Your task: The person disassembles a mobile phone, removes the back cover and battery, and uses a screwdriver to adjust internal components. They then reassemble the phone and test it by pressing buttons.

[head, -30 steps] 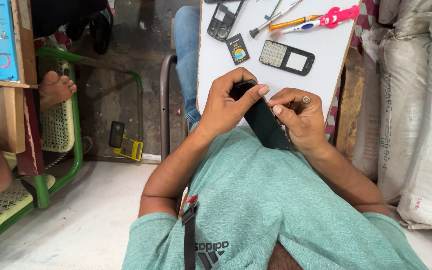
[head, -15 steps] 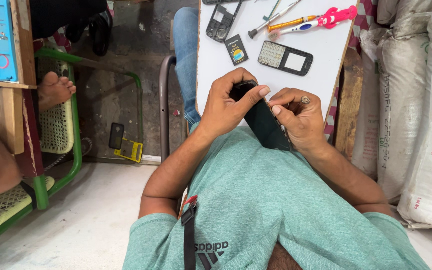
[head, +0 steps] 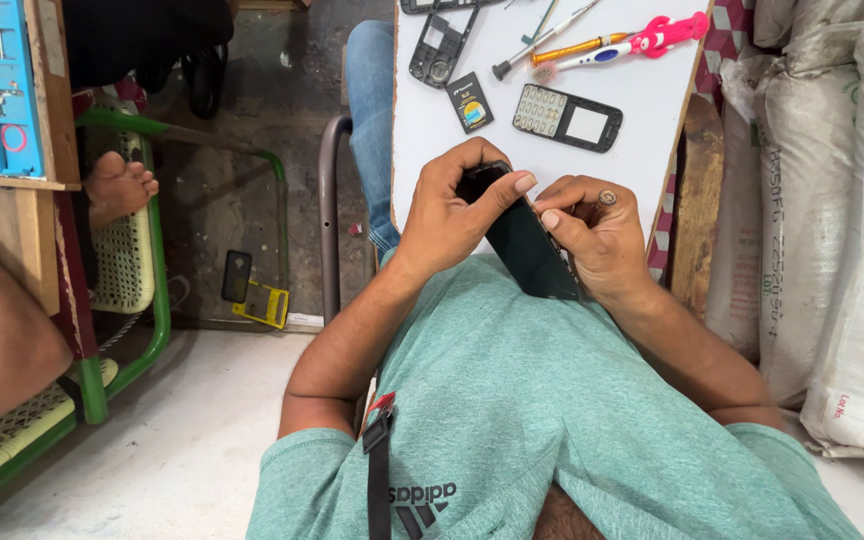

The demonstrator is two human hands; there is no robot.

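Two hands grip one dark phone body (head: 524, 250) at the near edge of a white table (head: 642, 100), just above the person's teal shirt (head: 552, 400). Left hand (head: 452, 215): fingers curled over the far end of the phone body, thumb laid along its upper edge, grasping it firmly. Right hand (head: 597, 235): closed on the right side of the same phone body, thumb and forefinger pinched at its edge; a ring shows on one finger. The phone body is tilted, its far end raised toward the table and its near end resting against the shirt.

Farther away on the table, well apart from the hands:
- a phone front panel (head: 566, 117) with keypad and screen window, lying flat;
- a small dark battery (head: 470, 102), left of the panel;
- a dark phone frame (head: 439, 47), near the far left corner;
- a screwdriver (head: 544, 42) with a dark tip and an orange-handled tool (head: 577, 47) beside it;
- a pink toothbrush (head: 637, 42), at the far right.

White sacks (head: 832, 220) are stacked to the right of the table. To the left, a green chair (head: 142, 250) stands on the floor, with another person's bare foot (head: 117, 187) on its seat. A yellow-and-black phone part (head: 257, 290) lies on the floor near the chair.
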